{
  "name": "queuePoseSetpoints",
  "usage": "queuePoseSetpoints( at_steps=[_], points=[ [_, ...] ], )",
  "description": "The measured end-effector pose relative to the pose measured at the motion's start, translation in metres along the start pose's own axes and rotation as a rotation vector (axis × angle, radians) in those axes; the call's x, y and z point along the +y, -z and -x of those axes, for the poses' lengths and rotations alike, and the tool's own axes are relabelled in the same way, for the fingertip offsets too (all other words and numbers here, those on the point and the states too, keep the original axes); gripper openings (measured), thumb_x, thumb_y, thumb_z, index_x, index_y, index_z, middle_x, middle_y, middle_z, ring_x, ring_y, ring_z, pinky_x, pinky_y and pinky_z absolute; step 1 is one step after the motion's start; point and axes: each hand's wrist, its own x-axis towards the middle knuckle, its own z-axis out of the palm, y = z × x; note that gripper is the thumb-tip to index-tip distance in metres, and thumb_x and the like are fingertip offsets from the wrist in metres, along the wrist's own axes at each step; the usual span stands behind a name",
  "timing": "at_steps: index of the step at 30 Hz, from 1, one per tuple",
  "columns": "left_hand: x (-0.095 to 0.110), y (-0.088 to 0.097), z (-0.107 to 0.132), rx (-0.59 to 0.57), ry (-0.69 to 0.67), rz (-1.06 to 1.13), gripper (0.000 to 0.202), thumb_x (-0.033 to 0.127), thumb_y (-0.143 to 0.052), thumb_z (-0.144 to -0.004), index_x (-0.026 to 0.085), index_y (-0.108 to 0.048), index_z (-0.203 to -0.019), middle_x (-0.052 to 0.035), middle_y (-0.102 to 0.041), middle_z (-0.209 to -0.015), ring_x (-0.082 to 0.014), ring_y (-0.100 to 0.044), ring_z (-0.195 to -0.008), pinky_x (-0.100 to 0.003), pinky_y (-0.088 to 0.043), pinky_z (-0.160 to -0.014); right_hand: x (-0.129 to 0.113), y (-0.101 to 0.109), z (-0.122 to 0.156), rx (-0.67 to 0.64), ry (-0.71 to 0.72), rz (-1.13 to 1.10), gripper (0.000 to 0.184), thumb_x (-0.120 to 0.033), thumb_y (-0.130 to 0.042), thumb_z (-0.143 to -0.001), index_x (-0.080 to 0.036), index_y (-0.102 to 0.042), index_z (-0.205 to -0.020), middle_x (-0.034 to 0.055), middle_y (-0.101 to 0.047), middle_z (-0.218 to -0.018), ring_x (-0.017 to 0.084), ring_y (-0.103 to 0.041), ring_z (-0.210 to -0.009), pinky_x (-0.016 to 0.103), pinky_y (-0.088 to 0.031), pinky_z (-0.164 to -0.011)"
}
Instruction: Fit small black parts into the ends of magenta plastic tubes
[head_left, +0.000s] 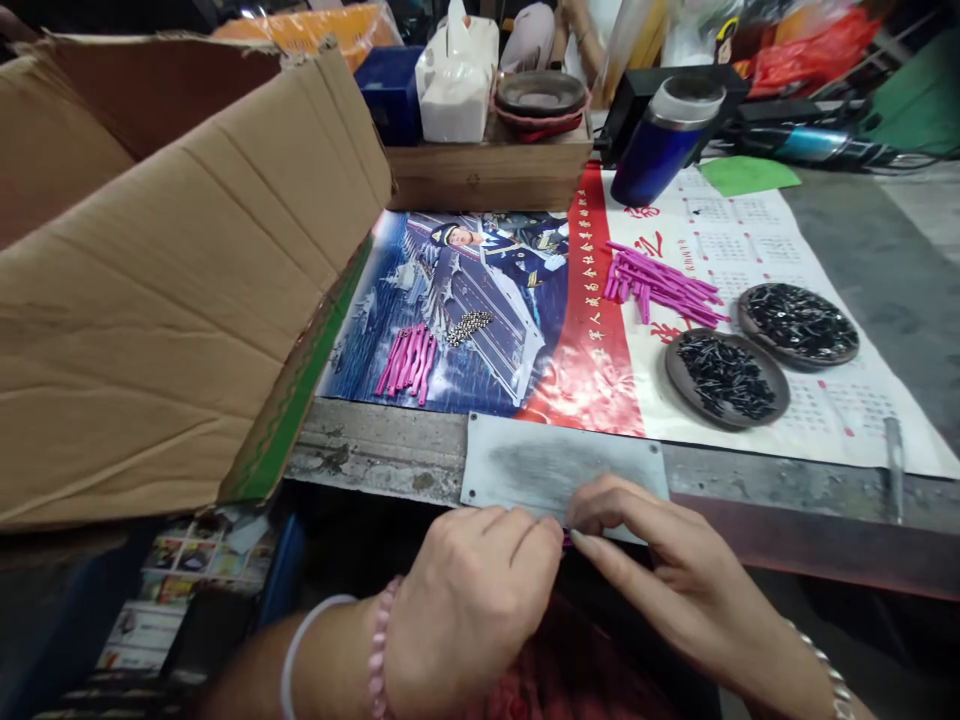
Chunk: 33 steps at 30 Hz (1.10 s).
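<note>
My left hand (480,590) is closed in a fist in front of the table edge. A small bit of a magenta plastic stick (567,539) shows at its fingertips; the rest is hidden in the fist. My right hand (667,570) meets it there, thumb and forefinger pinched at the stick's end, and what they hold is too small to make out. Behind both hands lies a grey metal plate (540,465) with a dark worn patch. Further back are a row of magenta sticks (409,362), a cluster of small metal balls (469,327) and a pile of magenta sticks (660,285).
Two round dishes hold black thin parts, a near dish (677,385) and a far dish (851,350). A large cardboard box (187,270) stands at left. A blue tumbler (660,150), a wooden box (487,180) and a metal tool (894,465) are on the table.
</note>
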Motion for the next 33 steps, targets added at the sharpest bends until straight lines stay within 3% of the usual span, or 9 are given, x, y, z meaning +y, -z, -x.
queuePoseSetpoints(
  at_steps=[6, 9, 12, 15, 19, 23, 28, 33],
  points=[
    [-0.003, -0.003, 0.003, -0.048, -0.038, -0.036, 0.022, 0.005, -0.048, -0.097, 0.009, -0.069, -0.092, -0.0043, -0.068, -0.07, -0.0223, -0.067, -0.06, -0.035, -0.053, -0.053, -0.004, -0.007, 0.006, -0.046, 0.08, 0.26, 0.014, -0.011, -0.047, -0.101, -0.021, -0.057, -0.101, 0.0044, -0.064, -0.095, 0.017, -0.061, -0.086, 0.029, -0.052, -0.077],
    [-0.005, -0.003, 0.003, -0.052, -0.044, 0.009, 0.021, 0.005, -0.05, -0.097, 0.01, -0.068, -0.087, -0.004, -0.067, -0.069, -0.0214, -0.065, -0.059, -0.034, -0.052, -0.053, -0.005, -0.004, 0.008, -0.071, 0.107, 0.289, 0.018, -0.011, -0.046, -0.101, -0.022, -0.059, -0.106, 0.005, -0.065, -0.1, 0.017, -0.063, -0.091, 0.029, -0.053, -0.083],
    [-0.007, -0.002, 0.004, -0.026, -0.031, 0.045, 0.018, 0.007, -0.053, -0.097, 0.01, -0.068, -0.089, -0.0035, -0.066, -0.069, -0.0208, -0.064, -0.059, -0.034, -0.05, -0.053, -0.001, 0.001, 0.009, -0.08, 0.024, 0.224, 0.016, -0.017, -0.054, -0.1, -0.025, -0.058, -0.114, 0.0038, -0.067, -0.106, 0.016, -0.065, -0.097, 0.026, -0.055, -0.085],
    [-0.008, -0.001, 0.004, 0.002, -0.016, 0.055, 0.013, 0.008, -0.056, -0.096, 0.01, -0.069, -0.093, -0.0034, -0.067, -0.07, -0.0206, -0.065, -0.06, -0.034, -0.049, -0.053, 0.005, 0.005, 0.011, -0.078, -0.086, 0.124, 0.021, -0.025, -0.064, -0.096, -0.026, -0.057, -0.116, 0.0018, -0.07, -0.101, 0.015, -0.068, -0.09, 0.023, -0.057, -0.078],
    [-0.01, -0.003, 0.004, 0.0, -0.03, 0.064, 0.013, 0.01, -0.056, -0.096, 0.01, -0.068, -0.091, -0.0033, -0.068, -0.07, -0.0201, -0.064, -0.059, -0.034, -0.047, -0.052, 0.008, 0.004, 0.01, -0.09, -0.167, -0.005, 0.006, -0.029, -0.06, -0.099, -0.024, -0.062, -0.102, 0.0007, -0.07, -0.092, 0.014, -0.068, -0.082, 0.022, -0.055, -0.073],
    [-0.009, -0.005, 0.003, 0.001, -0.029, 0.055, 0.013, 0.009, -0.057, -0.096, 0.01, -0.069, -0.092, -0.0033, -0.069, -0.07, -0.0199, -0.064, -0.059, -0.034, -0.047, -0.053, 0.006, -0.002, 0.006, -0.048, -0.196, -0.075, 0.018, -0.026, -0.051, -0.102, -0.022, -0.058, -0.086, -0.0007, -0.065, -0.08, 0.012, -0.063, -0.073, 0.021, -0.05, -0.067],
    [-0.01, -0.008, 0.003, -0.003, -0.012, 0.07, 0.014, 0.01, -0.056, -0.097, 0.011, -0.068, -0.089, -0.0025, -0.068, -0.068, -0.0192, -0.064, -0.058, -0.032, -0.047, -0.054, 0.004, -0.004, 0.002, -0.035, -0.209, -0.114, 0.022, -0.025, -0.05, -0.101, -0.021, -0.052, -0.079, -0.0014, -0.06, -0.074, 0.012, -0.056, -0.067, 0.022, -0.046, -0.063],
    [-0.011, -0.011, 0.004, 0.015, -0.059, 0.029, 0.018, 0.013, -0.05, -0.102, 0.01, -0.067, -0.105, -0.0042, -0.072, -0.074, -0.0188, -0.067, -0.061, -0.031, -0.05, -0.055, 0.006, -0.006, 0.001, -0.029, -0.249, -0.136, 0.025, -0.027, -0.049, -0.1, -0.021, -0.051, -0.076, -0.0012, -0.057, -0.071, 0.012, -0.052, -0.064, 0.023, -0.044, -0.06]
  ],
)
